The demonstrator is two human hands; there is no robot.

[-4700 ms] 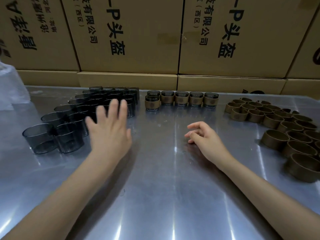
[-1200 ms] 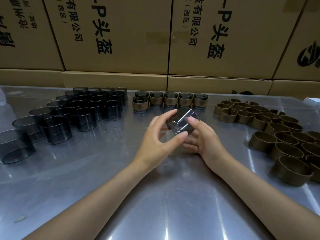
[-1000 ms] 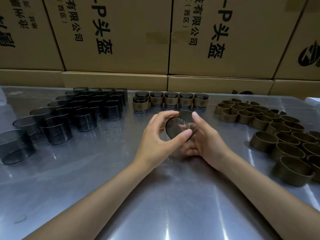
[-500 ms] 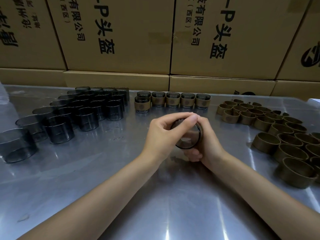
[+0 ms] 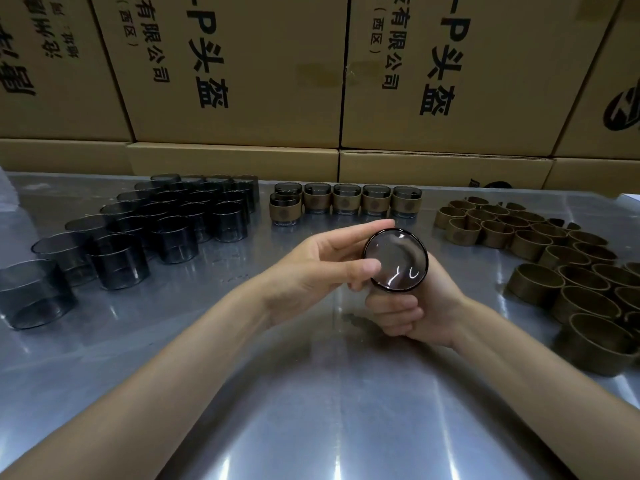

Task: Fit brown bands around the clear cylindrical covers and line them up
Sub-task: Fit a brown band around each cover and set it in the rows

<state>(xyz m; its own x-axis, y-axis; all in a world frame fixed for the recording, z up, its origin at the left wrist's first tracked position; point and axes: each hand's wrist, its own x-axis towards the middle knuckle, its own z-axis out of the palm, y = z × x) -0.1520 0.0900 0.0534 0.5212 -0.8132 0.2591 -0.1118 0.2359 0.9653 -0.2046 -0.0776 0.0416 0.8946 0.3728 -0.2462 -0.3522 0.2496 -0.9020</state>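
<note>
A shiny metal table (image 5: 311, 410) fills the view, throwing back streaks of light, and behind it, at the far edge, a wall of stacked cardboard boxes (image 5: 242, 71) printed with black characters. On the far left of the table, a cluster of dark clear covers (image 5: 166, 220) standing upright, packed close. Far centre, a row of banded covers (image 5: 346, 202), six in all, one set just in front of the row's left end. Over on the right, a spread of loose brown bands (image 5: 540, 251) reaching from far to near.

Now the hands, centre table, raised off the surface. The left hand (image 5: 311, 268) has thumb and fingers closed on the rim of one clear cover (image 5: 396, 260), tipped on its side with a round end facing the camera. The right hand (image 5: 415, 306) curls closed beneath and behind that same cover, fingers folded in under it. Whether a band sits on it, I cannot tell.
</note>
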